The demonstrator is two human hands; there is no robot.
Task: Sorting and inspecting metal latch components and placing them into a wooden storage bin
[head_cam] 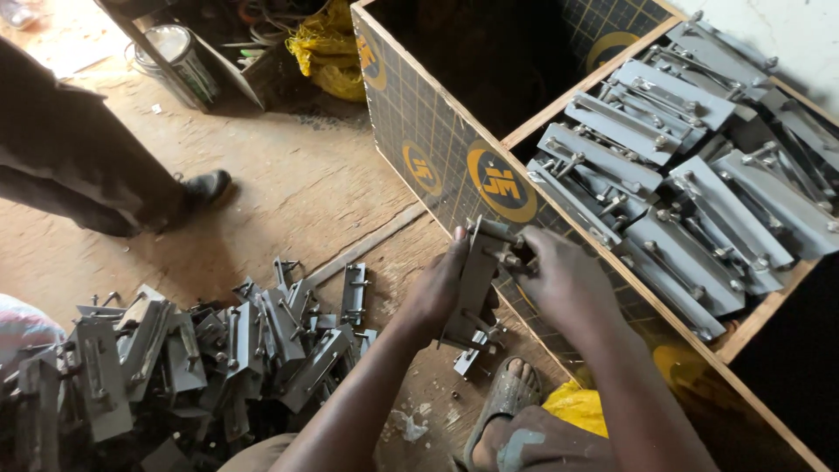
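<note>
My left hand [440,288] grips a grey metal latch plate [473,280] from its left side, holding it upright just outside the wooden crate [437,149]. My right hand [559,275] closes on the bolt rod at the plate's upper right. Both hands are on the same piece. Inside the crate's right compartment lie several matching metal latch plates [690,166] stacked in rows. A loose pile of the same latch plates [201,350] lies on the floor at the lower left.
Another person's leg and dark shoe [205,185] stand on the floor at the left. A paint tin [182,52] and yellow sacking [328,44] sit at the back. My sandalled foot [511,393] rests below the hands, beside a yellow bag [577,406].
</note>
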